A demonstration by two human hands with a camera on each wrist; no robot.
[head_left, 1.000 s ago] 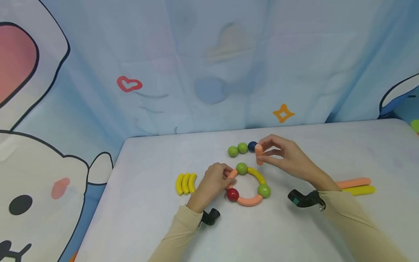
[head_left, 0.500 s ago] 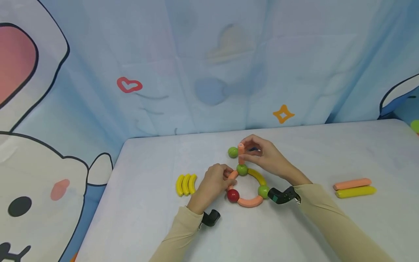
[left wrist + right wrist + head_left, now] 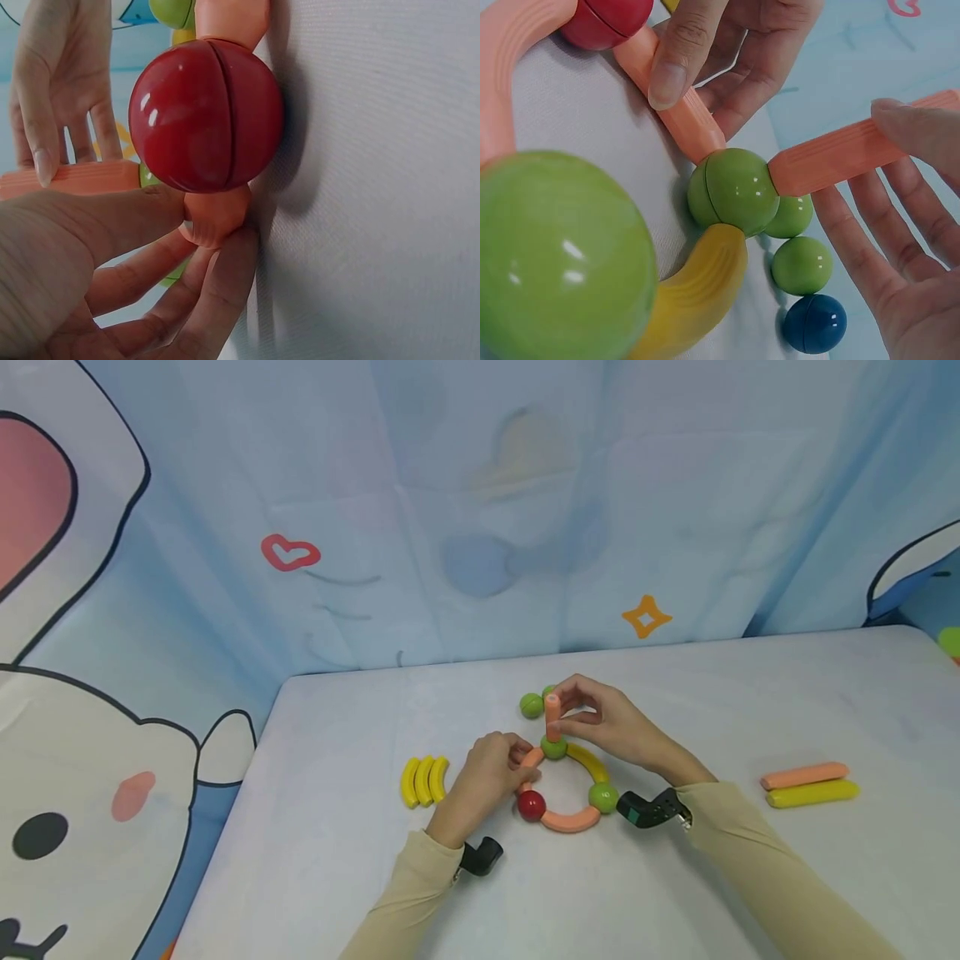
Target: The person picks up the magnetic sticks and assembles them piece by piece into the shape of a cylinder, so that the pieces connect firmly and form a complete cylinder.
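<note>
My right hand (image 3: 611, 722) pinches a straight salmon magnetic rod (image 3: 552, 718). It stands upright, its lower end touching the green ball (image 3: 553, 748) at the far side of a ring. With thumb and fingers, my left hand (image 3: 487, 777) grips another salmon rod (image 3: 682, 124) in the ring's left side, between that green ball and a red ball (image 3: 202, 116). A curved yellow rod (image 3: 588, 762), a second green ball (image 3: 603, 797) and a curved salmon rod (image 3: 572, 821) make up the rest of the ring, which lies on the table.
Several curved yellow rods (image 3: 424, 781) lie left of my left hand. Behind the ring are loose green balls (image 3: 532, 706) and a blue ball (image 3: 815, 324). A straight salmon rod (image 3: 805, 776) and a yellow rod (image 3: 813, 793) lie at the right.
My right hand has moved left with the salmon rod, from beside the blue ball to above the far green ball, where the rod now touches. My left hand has stayed on the ring.
</note>
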